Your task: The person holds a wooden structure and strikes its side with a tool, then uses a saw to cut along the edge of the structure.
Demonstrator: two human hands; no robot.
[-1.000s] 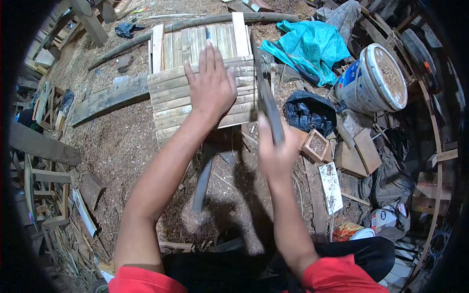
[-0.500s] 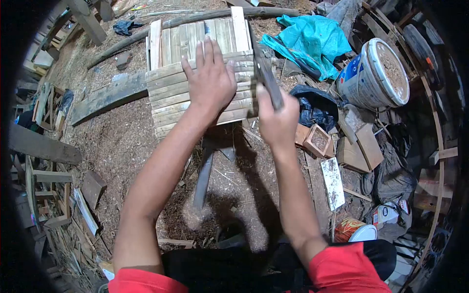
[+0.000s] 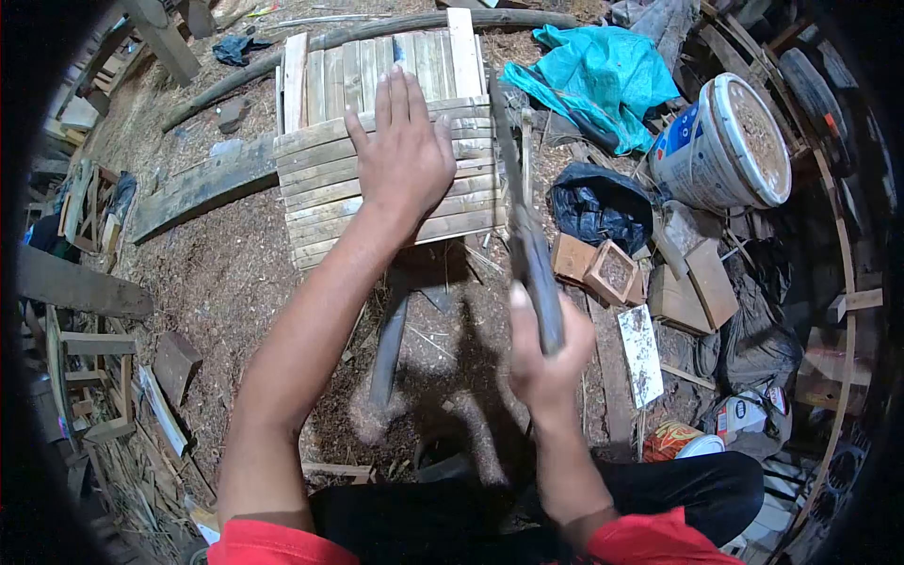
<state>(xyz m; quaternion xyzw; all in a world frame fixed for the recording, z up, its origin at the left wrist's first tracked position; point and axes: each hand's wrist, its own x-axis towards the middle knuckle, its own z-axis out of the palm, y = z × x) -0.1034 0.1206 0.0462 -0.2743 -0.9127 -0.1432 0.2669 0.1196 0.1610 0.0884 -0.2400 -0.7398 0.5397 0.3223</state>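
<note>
My left hand lies flat with its fingers spread on a panel of pale wooden slats. Behind the panel, more slats run away from me between two lighter strips. My right hand is wrapped round the dark handle of a saw. The saw's long, narrow blade points away from me along the panel's right edge. Whether its teeth touch the wood cannot be made out.
At the right stand a white and blue bucket, a turquoise sheet, a black plastic bag and wooden blocks. A plank extends left from the panel. Sawdust and scraps cover the ground.
My right hand has drawn the saw back toward my body, a little to the right. My left hand stays on the slats, almost unmoved.
</note>
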